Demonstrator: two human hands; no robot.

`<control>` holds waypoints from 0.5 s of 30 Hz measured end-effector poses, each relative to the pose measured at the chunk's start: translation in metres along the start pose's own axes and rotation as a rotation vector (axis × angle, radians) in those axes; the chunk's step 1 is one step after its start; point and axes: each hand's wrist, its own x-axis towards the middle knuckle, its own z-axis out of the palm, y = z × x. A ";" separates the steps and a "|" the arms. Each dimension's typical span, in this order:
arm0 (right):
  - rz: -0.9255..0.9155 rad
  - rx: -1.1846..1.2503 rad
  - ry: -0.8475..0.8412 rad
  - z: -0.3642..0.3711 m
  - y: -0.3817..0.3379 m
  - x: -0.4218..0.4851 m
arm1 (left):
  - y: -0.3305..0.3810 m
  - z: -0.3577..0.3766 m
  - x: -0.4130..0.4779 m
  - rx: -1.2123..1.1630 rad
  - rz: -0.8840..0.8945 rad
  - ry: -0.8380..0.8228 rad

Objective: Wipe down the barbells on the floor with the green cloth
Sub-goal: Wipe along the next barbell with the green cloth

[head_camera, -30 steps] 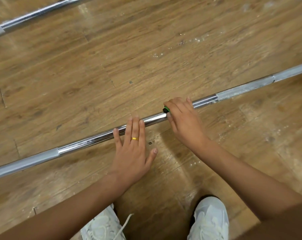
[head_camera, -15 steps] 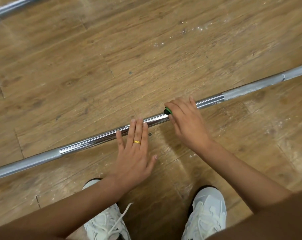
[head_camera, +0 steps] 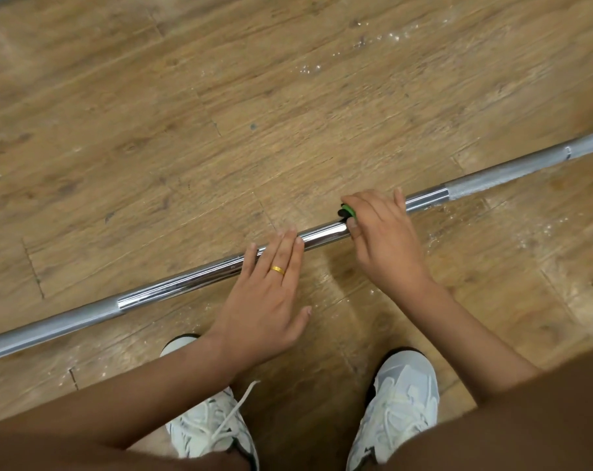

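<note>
The barbell (head_camera: pixel 193 280) lies across the frame's middle on the wooden floor (head_camera: pixel 288 113). My right hand (head_camera: pixel 383 236) clamps the green cloth (head_camera: pixel 348 211) on it, and my left hand (head_camera: pixel 264 297) presses flat. I think the smooth bar may roll away.

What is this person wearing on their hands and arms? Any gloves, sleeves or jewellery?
No gloves. The left hand has a plain gold ring on one finger; the right hand wears nothing. The left forearm and right forearm are bare, with no sleeve, watch or bracelet in view.
</note>
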 end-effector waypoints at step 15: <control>0.027 0.000 0.118 0.010 -0.004 -0.046 | 0.019 0.023 -0.028 0.041 0.075 0.056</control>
